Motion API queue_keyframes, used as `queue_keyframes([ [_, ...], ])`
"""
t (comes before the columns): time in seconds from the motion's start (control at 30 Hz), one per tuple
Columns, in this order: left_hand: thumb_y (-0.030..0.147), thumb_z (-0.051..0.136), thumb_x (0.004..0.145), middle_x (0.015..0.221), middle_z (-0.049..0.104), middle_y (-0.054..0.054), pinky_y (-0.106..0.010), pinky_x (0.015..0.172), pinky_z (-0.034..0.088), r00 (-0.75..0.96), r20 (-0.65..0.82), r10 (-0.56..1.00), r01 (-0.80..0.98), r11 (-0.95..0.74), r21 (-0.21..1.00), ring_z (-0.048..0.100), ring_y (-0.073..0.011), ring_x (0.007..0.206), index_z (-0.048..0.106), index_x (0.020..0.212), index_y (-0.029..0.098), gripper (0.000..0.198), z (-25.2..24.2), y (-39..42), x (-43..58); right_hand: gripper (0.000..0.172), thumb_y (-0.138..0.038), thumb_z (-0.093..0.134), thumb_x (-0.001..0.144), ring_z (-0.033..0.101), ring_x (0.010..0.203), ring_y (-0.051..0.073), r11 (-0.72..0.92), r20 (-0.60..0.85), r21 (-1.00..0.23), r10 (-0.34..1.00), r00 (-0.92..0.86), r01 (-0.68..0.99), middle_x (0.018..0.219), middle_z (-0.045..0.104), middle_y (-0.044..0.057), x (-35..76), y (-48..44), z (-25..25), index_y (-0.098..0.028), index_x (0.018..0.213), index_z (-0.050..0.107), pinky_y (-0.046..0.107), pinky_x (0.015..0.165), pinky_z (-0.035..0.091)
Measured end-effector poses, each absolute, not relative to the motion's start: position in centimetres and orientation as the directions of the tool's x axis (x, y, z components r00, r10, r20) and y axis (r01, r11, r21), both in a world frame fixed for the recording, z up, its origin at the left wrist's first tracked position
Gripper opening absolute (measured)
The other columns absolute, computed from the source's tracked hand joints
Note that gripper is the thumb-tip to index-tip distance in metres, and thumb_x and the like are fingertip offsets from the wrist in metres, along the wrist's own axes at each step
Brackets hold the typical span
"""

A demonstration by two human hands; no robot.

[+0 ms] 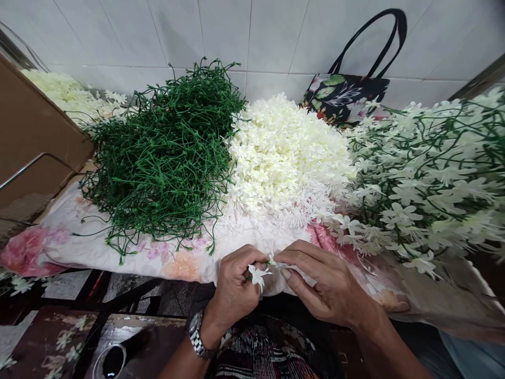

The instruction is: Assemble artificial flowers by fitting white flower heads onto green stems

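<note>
My left hand is closed around an artificial flower stem, with a white blossom showing beside the fingers. Close by on the right, my right hand pinches a small white flower piece at a green stem tip; the fingers partly hide it. Beyond the hands lies a heap of green plastic stems. Next to it is a pile of loose white petal pieces, with thin white stamens along its front. Many white flowers on green stems are heaped at the right.
A floral cloth covers the work surface. A cardboard box stands at the left, and a black floral bag leans against the tiled wall. A cup of dark liquid is at the lower left.
</note>
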State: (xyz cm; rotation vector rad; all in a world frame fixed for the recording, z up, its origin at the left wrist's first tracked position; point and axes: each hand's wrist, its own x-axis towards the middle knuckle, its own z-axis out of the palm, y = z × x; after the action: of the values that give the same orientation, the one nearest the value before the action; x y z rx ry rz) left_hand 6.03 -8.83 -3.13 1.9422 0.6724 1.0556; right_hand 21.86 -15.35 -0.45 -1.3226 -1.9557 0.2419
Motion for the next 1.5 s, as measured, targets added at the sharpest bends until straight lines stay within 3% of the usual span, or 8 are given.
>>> queue_keyframes([
  [0.47,0.0,0.044,0.064,0.053,0.048,0.003,-0.02,0.047,0.034,0.503,0.495,0.708,0.07,-0.605,0.793,0.044,-0.0103,0.049,0.056,0.07,0.018,0.022,-3.2,-8.8,6.1,0.02,-0.005,0.045,0.081,0.059,0.068,0.014,0.438,0.51,-0.529,0.849,-0.141,0.726,0.073,0.063,0.005,21.6,-15.2,-0.8,-0.014,0.091,0.06,0.024,0.058,0.05],
  [0.83,0.002,0.046,0.07,0.054,0.049,0.002,-0.021,0.048,0.034,0.533,0.47,0.704,0.074,-0.592,0.802,0.046,-0.0111,0.05,0.057,0.072,0.018,0.019,-3.0,-8.9,5.9,0.015,-0.005,0.045,0.083,0.053,0.065,0.013,0.443,0.519,-0.488,0.84,-0.158,0.752,0.07,0.058,0.004,21.3,-15.1,-1.4,-0.015,0.086,0.056,0.024,0.057,0.046],
  [1.17,0.0,0.043,0.061,0.052,0.042,0.002,-0.023,0.047,0.029,0.602,0.45,0.66,0.215,-0.677,0.704,0.039,-0.0115,0.049,0.053,0.065,0.018,0.021,-3.6,-9.0,5.9,0.016,-0.007,0.044,0.086,0.052,0.067,0.015,0.439,0.437,-0.461,0.869,-0.234,0.771,0.07,0.057,0.005,21.8,-15.0,-1.7,-0.014,0.081,0.058,0.026,0.058,0.045],
  [1.5,-0.002,0.04,0.053,0.052,0.041,0.002,-0.024,0.046,0.027,0.628,0.471,0.62,0.22,-0.722,0.656,0.037,-0.0127,0.05,0.048,0.06,0.019,0.023,-3.5,-8.8,6.1,0.02,-0.004,0.04,0.087,0.053,0.068,0.014,0.476,0.437,-0.436,0.854,-0.283,0.764,0.07,0.058,0.005,21.8,-14.8,-1.8,-0.015,0.08,0.056,0.026,0.059,0.047],
])
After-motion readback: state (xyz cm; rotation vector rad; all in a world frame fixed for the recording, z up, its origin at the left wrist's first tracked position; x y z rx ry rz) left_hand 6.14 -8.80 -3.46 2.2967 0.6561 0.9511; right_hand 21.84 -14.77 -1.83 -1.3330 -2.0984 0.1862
